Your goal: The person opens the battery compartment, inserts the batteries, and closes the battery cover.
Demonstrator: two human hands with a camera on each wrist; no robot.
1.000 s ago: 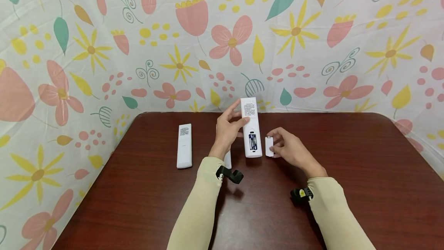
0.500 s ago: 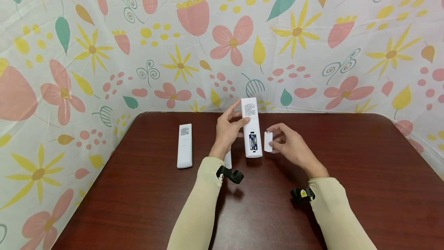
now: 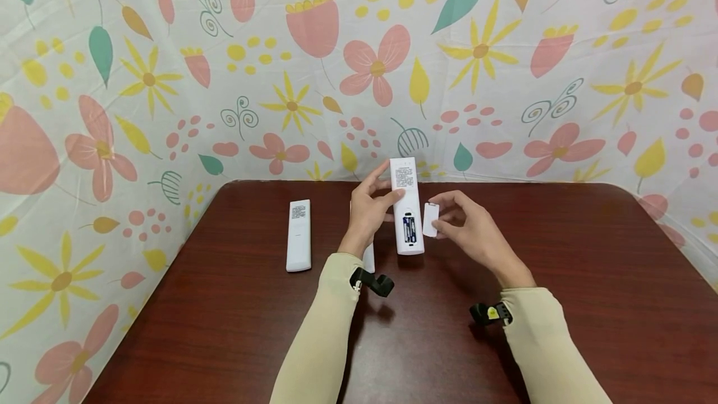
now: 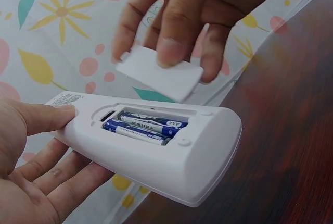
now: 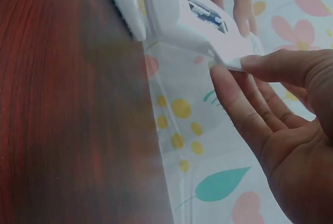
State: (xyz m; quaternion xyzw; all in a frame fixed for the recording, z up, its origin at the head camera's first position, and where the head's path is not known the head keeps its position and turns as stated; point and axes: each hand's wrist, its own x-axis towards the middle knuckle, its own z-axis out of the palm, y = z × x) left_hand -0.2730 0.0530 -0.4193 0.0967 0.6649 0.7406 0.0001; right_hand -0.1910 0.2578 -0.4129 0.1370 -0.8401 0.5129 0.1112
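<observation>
My left hand (image 3: 366,211) grips a white remote control (image 3: 409,203) above the table, its back toward me and its thumb pressed on the back. The remote's battery compartment is uncovered. Two blue-and-white batteries (image 4: 145,126) lie side by side in it, as the left wrist view shows. Between thumb and fingers, my right hand (image 3: 473,229) pinches the small white battery cover (image 3: 430,220). In the head view the cover is tilted just right of the remote; in the left wrist view it hangs above the compartment, apart from it.
A second white remote (image 3: 298,235) lies back-up on the dark wooden table (image 3: 224,329), left of my hands. Another white remote (image 3: 368,259) is mostly hidden behind my left hand. A flowered cloth (image 3: 359,80) hangs behind the table's far edge.
My right hand has raised the battery cover and moved it left toward the remote, and the cover has tilted. My left hand and the remote have stayed almost still.
</observation>
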